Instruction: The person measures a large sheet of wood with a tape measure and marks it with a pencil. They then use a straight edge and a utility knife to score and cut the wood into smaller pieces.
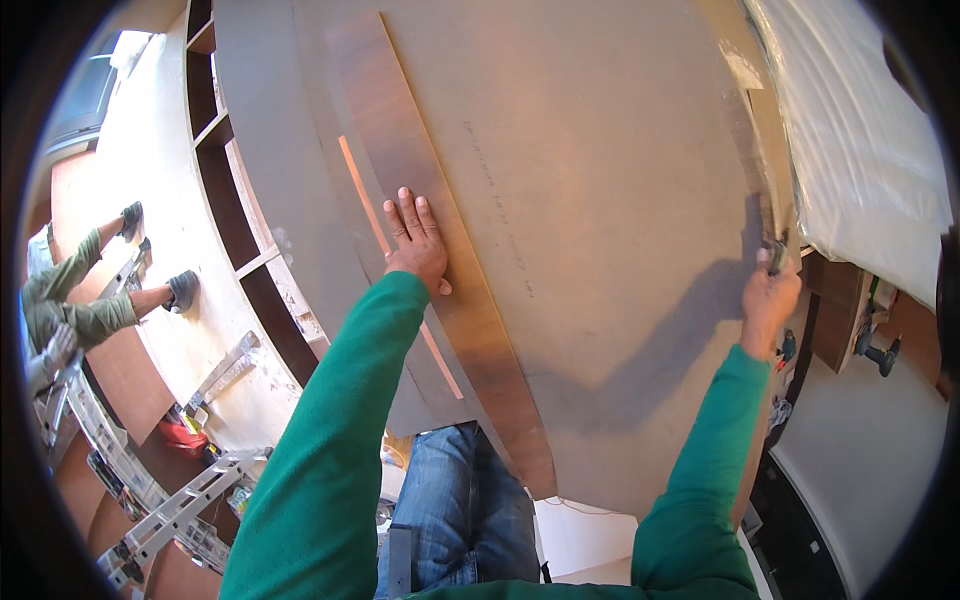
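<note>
My left hand (pixel 416 245) lies flat, fingers stretched out, on a long reddish-brown wood strip (pixel 470 270). That strip rests at a slant on a large grey-brown panel (pixel 620 200). Just left of it lies a thin, light orange-brown strip (pixel 362 190). Over at the panel's right edge, my right hand (pixel 768 300) is closed round a small dark hand tool (pixel 778 254). Most of the tool is hidden by the fingers, so its exact kind cannot be made out. The right arm casts a shadow across the panel.
Clear plastic-wrapped material (pixel 860 120) borders the panel at the upper right. A dark drill (pixel 882 355) lies beyond the right edge. On the left are a dark slotted frame (pixel 225 190), an aluminium ladder (pixel 185 510) and another person's legs (pixel 110 300).
</note>
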`<state>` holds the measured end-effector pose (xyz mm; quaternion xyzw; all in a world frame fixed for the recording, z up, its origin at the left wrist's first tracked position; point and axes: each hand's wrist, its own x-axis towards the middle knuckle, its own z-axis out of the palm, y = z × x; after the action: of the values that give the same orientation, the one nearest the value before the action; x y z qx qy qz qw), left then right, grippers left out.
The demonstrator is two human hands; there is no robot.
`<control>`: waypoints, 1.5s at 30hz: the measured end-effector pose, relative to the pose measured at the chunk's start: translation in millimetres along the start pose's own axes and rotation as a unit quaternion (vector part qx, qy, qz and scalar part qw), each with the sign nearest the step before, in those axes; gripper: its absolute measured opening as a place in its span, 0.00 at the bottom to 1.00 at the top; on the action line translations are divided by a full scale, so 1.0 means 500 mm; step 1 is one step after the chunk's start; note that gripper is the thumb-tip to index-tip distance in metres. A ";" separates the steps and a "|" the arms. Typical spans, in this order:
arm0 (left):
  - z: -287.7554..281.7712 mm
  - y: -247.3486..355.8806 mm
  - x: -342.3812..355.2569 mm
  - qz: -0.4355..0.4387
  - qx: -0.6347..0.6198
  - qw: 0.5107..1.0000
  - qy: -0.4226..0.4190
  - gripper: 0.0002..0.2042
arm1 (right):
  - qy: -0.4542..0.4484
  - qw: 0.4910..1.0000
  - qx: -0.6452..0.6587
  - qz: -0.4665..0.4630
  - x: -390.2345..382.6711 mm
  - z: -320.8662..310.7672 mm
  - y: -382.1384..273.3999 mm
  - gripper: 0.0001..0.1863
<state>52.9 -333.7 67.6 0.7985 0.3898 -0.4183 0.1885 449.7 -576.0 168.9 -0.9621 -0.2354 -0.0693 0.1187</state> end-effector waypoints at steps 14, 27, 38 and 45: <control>0.032 -0.014 0.014 -0.013 -0.034 0.999 0.015 0.71 | -0.092 0.993 -0.058 0.035 0.037 0.245 0.148 0.19; -0.005 0.000 0.008 -0.016 -0.058 0.998 -0.027 0.67 | -0.367 0.882 0.293 -0.025 -0.144 0.286 -0.423 0.24; -0.021 -0.010 -0.005 0.017 -0.034 0.999 -0.027 0.66 | -0.432 0.854 0.238 -0.163 -0.256 0.368 -0.736 0.23; -0.013 -0.014 -0.006 0.014 -0.022 0.999 -0.023 0.67 | -0.439 0.854 0.204 -0.189 -0.259 0.369 -0.746 0.22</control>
<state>49.7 -326.7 74.1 0.7894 0.3837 -0.4253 0.2207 174.9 -263.2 39.9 -0.7835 -0.4496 0.3889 0.1808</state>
